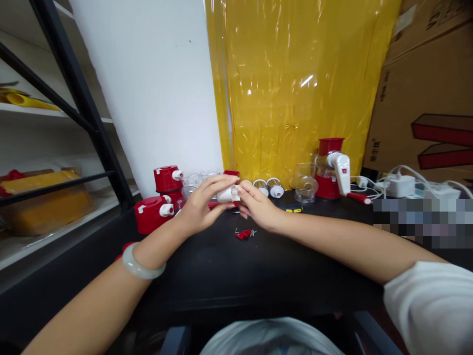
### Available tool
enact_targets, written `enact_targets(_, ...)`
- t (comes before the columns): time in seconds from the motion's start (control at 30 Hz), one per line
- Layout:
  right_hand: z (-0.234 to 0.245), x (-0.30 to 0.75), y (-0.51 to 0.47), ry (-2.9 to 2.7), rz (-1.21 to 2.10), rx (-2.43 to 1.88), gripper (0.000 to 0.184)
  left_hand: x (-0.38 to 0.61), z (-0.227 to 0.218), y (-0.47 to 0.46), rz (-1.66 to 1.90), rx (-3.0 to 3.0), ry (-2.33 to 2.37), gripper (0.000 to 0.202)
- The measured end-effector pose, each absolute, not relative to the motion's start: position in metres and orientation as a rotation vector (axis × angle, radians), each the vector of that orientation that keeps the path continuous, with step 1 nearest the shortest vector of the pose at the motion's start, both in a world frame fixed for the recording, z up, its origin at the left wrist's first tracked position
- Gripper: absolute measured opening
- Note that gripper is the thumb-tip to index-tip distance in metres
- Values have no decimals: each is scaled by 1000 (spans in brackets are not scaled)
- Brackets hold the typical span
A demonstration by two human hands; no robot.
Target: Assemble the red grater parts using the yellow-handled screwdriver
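My left hand [202,204] is wrapped round a white plastic crank arm [224,195], fingers above it and thumb below. At the arm's right end, my right hand [256,203] closes its fingertips on the same piece. Some red plastic shows just behind and below the fingers, partly hidden. On the black table [221,281] under my hands lies a small red part [243,234] with several screws [253,232] beside it. Several metal drum cylinders [275,188] with white ends stand behind my right hand.
Red housings [150,215] with white knobs and see-through plastic parts [192,180] stand left. Back right is an assembled red-and-white rotary grater [328,172] beside a see-through part [306,183]. A yellow tool [294,210], white chargers [402,186] and a carton [424,93] are rightward.
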State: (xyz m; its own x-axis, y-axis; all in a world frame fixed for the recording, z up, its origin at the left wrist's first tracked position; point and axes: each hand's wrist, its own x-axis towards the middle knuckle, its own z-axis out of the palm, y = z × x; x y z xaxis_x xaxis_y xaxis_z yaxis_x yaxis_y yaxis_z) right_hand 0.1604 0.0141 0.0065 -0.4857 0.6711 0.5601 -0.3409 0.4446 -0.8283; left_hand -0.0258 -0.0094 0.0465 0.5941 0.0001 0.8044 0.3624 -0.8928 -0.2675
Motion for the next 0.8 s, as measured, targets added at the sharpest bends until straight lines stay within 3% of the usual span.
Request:
enact_targets(0.13,27,174,13,-1658,1269,-230,43,-36,51,-5,-1298,-2290,-379,60)
enact_targets(0.33,52,192,19,-1662,1403,-258,28,-52,49,11,-1572,-2322,-722,54)
enact_targets(0.57,32,171,33,-1450,1628,-706,30,-54,46,24,-2304,-2441,-1052,49)
enact_targets(0.8,14,138,54,-1593,1566,-1011,25,-48,55,18,-2577,-2190,-1389,40)
